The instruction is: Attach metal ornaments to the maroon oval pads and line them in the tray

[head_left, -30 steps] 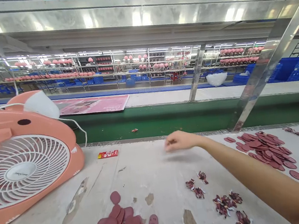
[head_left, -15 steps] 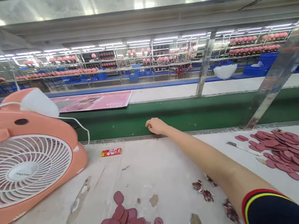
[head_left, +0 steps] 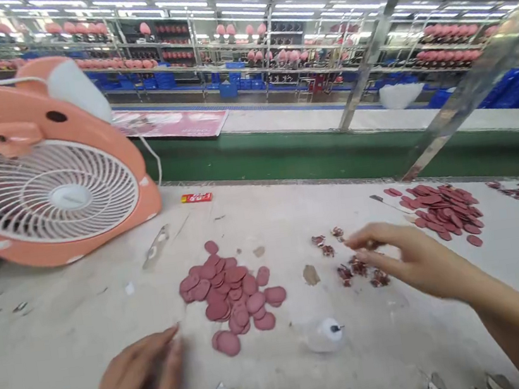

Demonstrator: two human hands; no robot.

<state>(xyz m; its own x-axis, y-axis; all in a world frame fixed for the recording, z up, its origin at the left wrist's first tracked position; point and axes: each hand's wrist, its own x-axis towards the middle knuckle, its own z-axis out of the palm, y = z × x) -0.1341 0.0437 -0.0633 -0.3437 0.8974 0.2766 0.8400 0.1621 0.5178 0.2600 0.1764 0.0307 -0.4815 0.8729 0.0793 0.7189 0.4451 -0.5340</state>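
Note:
At the lower left, my left hand (head_left: pixel 139 386) hovers at the table's front edge, thumb and index finger curved with a gap between them and nothing visible in it. Nearby lies a loose heap of flat dusty-red oval pieces (head_left: pixel 233 287), some with small holes. My right hand (head_left: pixel 406 258) is over several small crumpled dark-red and white bits (head_left: pixel 357 266), fingertips just beside them, thumb and index slightly apart; I see nothing held. A white round-ended bottle-like object (head_left: pixel 328 333) with a dark tip lies between the hands.
An orange fan (head_left: pixel 68 194) stands at the left, its white cord behind it. A red packet (head_left: pixel 197 197) lies near the green back ledge (head_left: pixel 254 157). Another heap of red ovals (head_left: pixel 443 208) sits at the right, by a slanted metal post (head_left: pixel 451 121).
My right hand has come back from the green ledge to the small dark-red bits. My left hand has entered at the lower left. The view has tilted down, showing the table's front edge.

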